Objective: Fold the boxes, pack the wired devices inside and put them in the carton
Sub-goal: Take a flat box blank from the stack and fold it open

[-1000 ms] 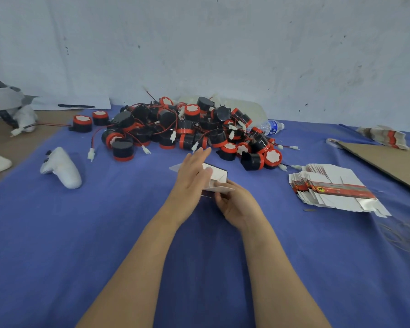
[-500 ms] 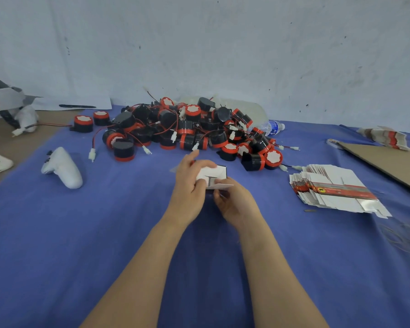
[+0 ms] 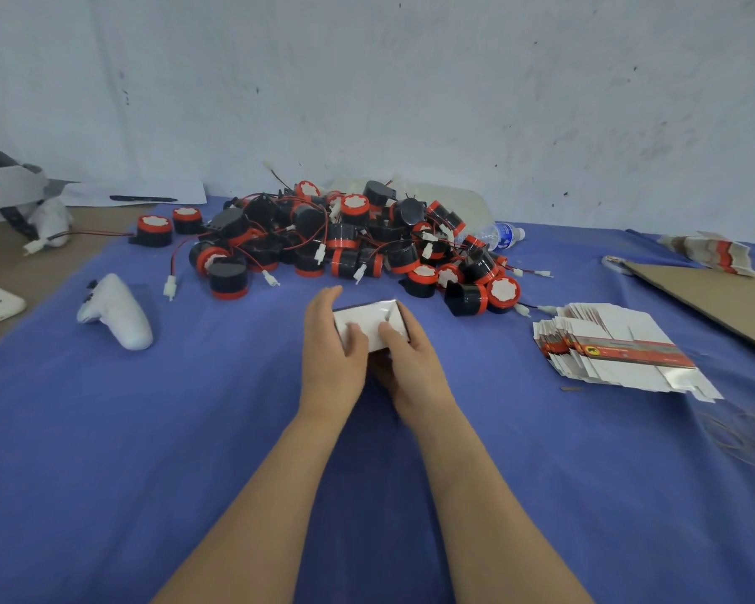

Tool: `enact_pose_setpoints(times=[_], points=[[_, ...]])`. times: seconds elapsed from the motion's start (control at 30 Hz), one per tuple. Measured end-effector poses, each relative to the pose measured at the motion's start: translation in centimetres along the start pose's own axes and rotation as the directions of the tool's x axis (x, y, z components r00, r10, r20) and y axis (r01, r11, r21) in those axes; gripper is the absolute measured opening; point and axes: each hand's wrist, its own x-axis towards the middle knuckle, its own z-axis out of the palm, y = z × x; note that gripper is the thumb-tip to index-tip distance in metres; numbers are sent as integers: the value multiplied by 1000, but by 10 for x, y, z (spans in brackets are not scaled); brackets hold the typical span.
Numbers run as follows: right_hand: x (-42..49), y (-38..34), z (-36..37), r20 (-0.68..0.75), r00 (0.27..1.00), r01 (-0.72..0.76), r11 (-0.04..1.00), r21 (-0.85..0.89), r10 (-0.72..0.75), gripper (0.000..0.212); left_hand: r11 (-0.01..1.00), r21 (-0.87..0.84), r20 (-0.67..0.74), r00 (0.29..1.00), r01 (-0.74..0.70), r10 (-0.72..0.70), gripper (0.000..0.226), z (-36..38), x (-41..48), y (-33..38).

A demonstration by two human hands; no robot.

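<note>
Right now my left hand (image 3: 330, 346) and right hand (image 3: 410, 364) both grip the half-folded box (image 3: 365, 316) over the counter (image 3: 192, 429); uneven thumb pressure could crease it or let it spring open.

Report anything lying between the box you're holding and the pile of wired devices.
Nothing visible does. The left hand and right hand grip the small white box; only blue cloth shows between it and the pile of wired devices just beyond.

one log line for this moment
stage: folding box | left hand: grips box | right hand: grips box | wired devices: piled beyond, unpacked
</note>
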Motion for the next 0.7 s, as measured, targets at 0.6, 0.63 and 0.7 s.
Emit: enact_pose_setpoints(times=[0.6, 0.63, 0.7], points=[[-2, -7, 9, -21, 999, 29, 983, 182, -25, 67, 866, -406, 117, 956, 292, -268, 35, 2, 3, 3], [-4, -9, 9, -16, 998, 64, 993, 103, -63, 59, 890, -344, 162, 953, 299, -258, 41, 3, 2, 3], [-7, -14, 9, -51, 969, 227, 956, -188, -241, 51, 947, -148, 207, 945, 286, -253, 49, 6, 4, 0]])
